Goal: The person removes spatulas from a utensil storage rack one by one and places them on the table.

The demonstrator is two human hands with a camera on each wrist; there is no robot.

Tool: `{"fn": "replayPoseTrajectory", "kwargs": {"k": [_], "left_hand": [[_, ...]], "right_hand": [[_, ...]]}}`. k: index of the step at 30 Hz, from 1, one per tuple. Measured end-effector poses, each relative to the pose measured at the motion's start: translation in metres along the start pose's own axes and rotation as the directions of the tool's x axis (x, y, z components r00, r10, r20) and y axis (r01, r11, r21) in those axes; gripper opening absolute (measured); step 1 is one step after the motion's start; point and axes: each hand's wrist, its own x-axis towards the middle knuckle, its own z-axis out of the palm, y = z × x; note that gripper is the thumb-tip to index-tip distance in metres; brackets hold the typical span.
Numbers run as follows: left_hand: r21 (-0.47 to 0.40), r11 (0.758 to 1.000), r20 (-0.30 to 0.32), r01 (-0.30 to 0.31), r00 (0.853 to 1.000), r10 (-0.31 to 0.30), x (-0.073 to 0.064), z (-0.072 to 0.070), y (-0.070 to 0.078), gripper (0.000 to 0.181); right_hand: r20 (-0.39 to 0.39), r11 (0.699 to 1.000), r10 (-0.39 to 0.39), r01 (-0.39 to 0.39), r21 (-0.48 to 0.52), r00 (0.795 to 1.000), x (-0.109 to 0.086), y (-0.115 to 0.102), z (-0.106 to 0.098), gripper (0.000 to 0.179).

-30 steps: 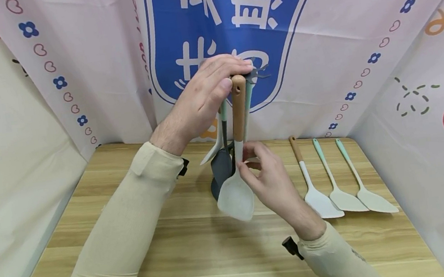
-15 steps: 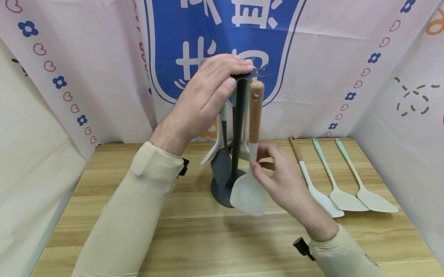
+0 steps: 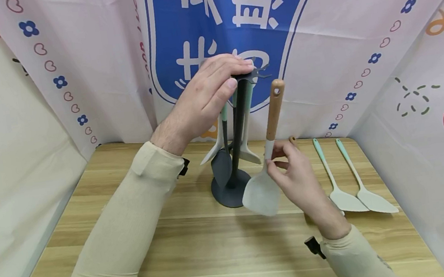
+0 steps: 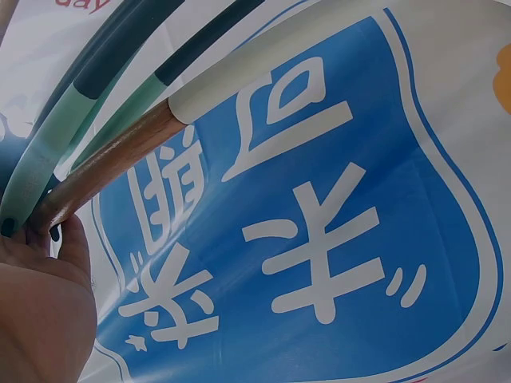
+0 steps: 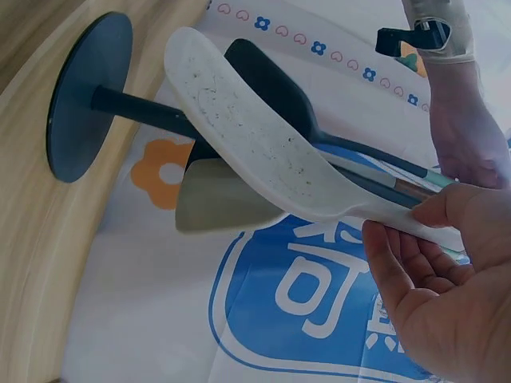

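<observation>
Clearly, right grip (image 3: 302,177) pinches a speckled white, brown-handled spatula (image 3: 263,193); left grip (image 3: 201,96), outstretched, caps the stand (image 3: 234,197).

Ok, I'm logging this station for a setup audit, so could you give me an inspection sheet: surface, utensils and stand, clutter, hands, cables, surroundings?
Surface: wood-grain table.
Utensils and stand: dark stand upright, with several utensils hanging on it, including a dark turner; white spatula with a wooden handle, held off the stand's hooks; two green-handled spatulas lying at the table's right; a brown handle end showing behind the right hand.
Clutter: nothing seen beyond these.
Hands: left hand rests over the stand's top; right hand pinches the white spatula's neck.
Cables: nothing seen.
Surroundings: printed sheets behind the table and at both sides.
</observation>
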Motion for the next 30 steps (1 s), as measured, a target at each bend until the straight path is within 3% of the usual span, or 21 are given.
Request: {"fn": "replayPoseTrajectory", "kwargs": {"k": [15,30], "left_hand": [[0.015,1.000,-0.002,-0.023,1.000,0.023,0.000,-0.001,0.000,0.056],[0.017,1.000,-0.004,-0.024,1.000,0.024,0.001,-0.001,0.000,0.057]], "right_hand": [[-0.029,0.994,0.032,-0.035,-0.102,0.999,0.003,0.026,-0.021,0.032],[0.007,0.992,0.085,-0.084,-0.097,0.996,0.006,0.055,-0.033,0.033]]}}
